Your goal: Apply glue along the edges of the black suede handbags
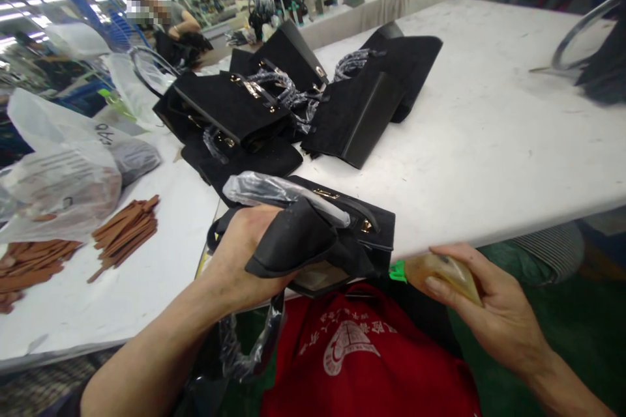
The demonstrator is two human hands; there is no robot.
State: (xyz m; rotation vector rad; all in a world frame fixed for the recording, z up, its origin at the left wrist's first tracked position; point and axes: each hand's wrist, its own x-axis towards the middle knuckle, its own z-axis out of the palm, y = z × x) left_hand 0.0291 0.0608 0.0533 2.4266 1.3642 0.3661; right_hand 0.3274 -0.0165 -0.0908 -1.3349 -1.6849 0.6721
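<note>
A black handbag with gold fittings and plastic-wrapped handles lies at the table's near edge, just above my red apron. My left hand is closed on its left side; a black flap hides most of the fingers. One wrapped handle hangs down below the wrist. In my right hand is a yellowish, translucent squeeze bottle with a green tip. Fingers and thumb wrap around the bottle, and its tip points left, close to the bag's lower right corner.
Several black handbags are heaped on the white table beyond my hands. Brown strips lie in bundles at left beside clear plastic bags. A dark item with a curved handle is at far right. Another person sits near a blue fan.
</note>
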